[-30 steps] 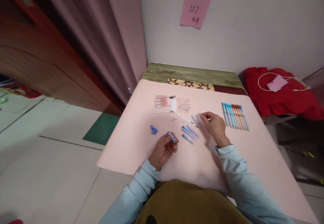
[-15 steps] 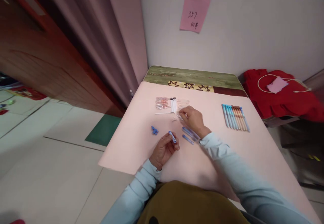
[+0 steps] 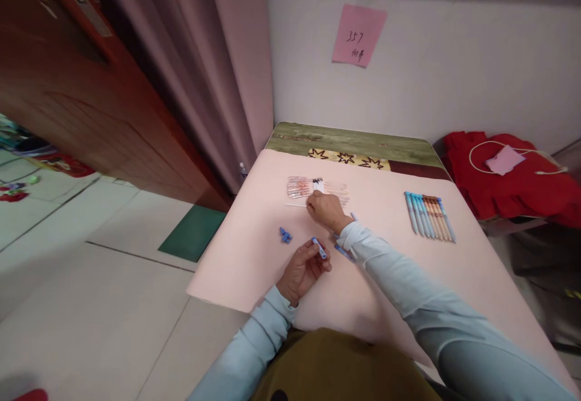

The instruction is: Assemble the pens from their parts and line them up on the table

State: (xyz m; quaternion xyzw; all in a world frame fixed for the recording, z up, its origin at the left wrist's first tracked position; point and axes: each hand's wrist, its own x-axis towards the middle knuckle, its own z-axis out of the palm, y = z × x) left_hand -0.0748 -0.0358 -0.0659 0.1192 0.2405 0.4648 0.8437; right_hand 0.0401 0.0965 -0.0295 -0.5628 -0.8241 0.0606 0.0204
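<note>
One blue barrel (image 3: 319, 248) sits pinched in the left hand (image 3: 303, 270), fingers narrowed around it, just above the pink sheet (image 3: 254, 268). The right hand (image 3: 325, 208) lies curled on the row of tubes and refills (image 3: 298, 187), touching it; whether it grips one I cannot tell. Two or three small blue caps (image 3: 285, 235) lie clustered left of both hands. About nine finished pens (image 3: 429, 208) lie side by side, well apart on the right
</note>
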